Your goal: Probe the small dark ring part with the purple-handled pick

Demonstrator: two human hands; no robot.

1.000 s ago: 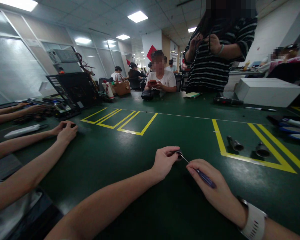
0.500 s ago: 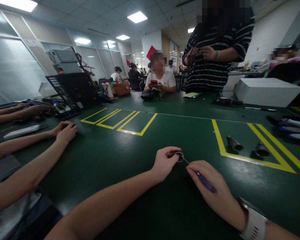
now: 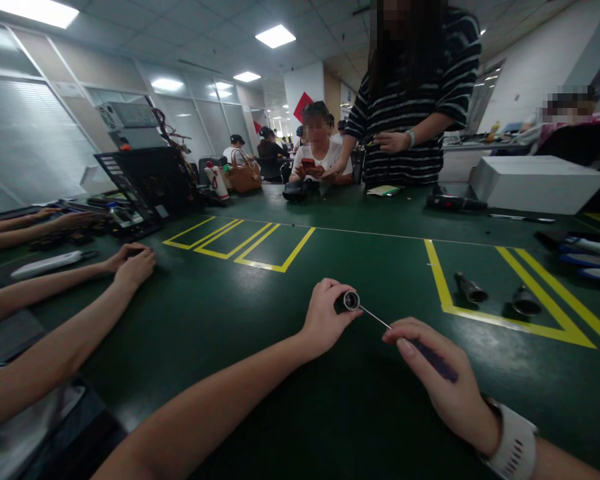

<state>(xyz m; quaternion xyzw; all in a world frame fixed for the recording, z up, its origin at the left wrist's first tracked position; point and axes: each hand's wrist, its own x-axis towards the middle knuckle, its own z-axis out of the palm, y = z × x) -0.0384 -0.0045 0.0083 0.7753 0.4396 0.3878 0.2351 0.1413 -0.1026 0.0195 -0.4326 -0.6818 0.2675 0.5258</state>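
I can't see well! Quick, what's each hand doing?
Left hand: closed on a small cylinder.
Right hand: closed on a screwdriver.

Green counter [image 3: 370, 267] carries yellow taped outlines. Inside the right-hand outline [image 3: 510, 313] lie two small dark cylindrical parts [image 3: 470, 289] [image 3: 525, 301], near each other but apart. Beyond that outline, toward the counter's far right corner, sits a white box [image 3: 535, 183]. Left of the box, a person in a striped top [image 3: 410, 100] stands at the far edge; another, seated, holds a red phone [image 3: 307, 163]. A black open chassis [image 3: 147, 180] stands at far left, a brown handbag [image 3: 243, 175] behind it.
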